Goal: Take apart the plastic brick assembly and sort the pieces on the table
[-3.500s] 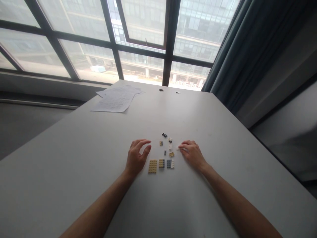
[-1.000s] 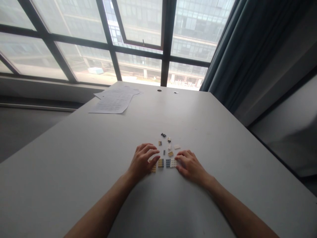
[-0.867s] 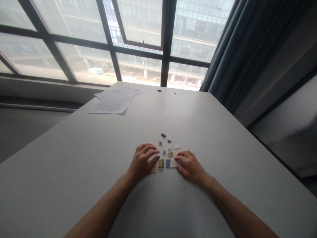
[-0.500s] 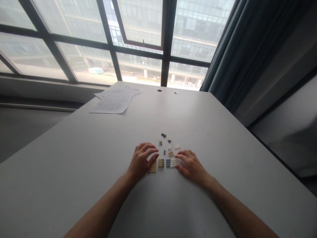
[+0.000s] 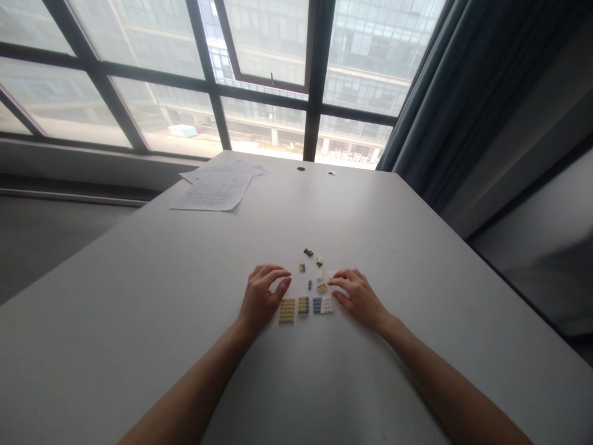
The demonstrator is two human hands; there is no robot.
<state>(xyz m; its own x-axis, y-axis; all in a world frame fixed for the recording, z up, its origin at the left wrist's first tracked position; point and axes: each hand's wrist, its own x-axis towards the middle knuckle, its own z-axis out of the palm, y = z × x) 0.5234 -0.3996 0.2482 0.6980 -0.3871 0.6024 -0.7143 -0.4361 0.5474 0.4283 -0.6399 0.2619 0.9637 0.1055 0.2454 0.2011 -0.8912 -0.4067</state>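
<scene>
Tan plate (image 5: 286,310), with studs on its top, lies flat on the white table (image 5: 296,383), at the left end of a short row of toy pieces. From my place far away, I see next to it a tan-and-grey block (image 5: 303,305), a little apart. After it comes a grey piece (image 5: 317,305), whose right side meets a studded white piece (image 5: 328,305).

I have the left hand (image 5: 262,295) just beyond the tan plate, to its left; its thumb and fingers stand apart, and I see nothing between them. I have the right hand (image 5: 356,295) on the other side, also with thumb and fingertips separated. Its fingertips are very near to a tan brick (image 5: 322,288), and the thumb is near the studded white piece, but I cannot tell if they touch. Behind these fingers, a pale flat piece (image 5: 331,274) is partly hidden from me.

Between the two hands I find a small grey part (image 5: 310,284), and farther a small tan-and-grey part (image 5: 302,267) and a small white part (image 5: 319,275). Farthest are some black parts (image 5: 308,252), too small for me to describe exactly. Printed papers (image 5: 215,185) lie at the far left of the table, near the window (image 5: 269,43).
</scene>
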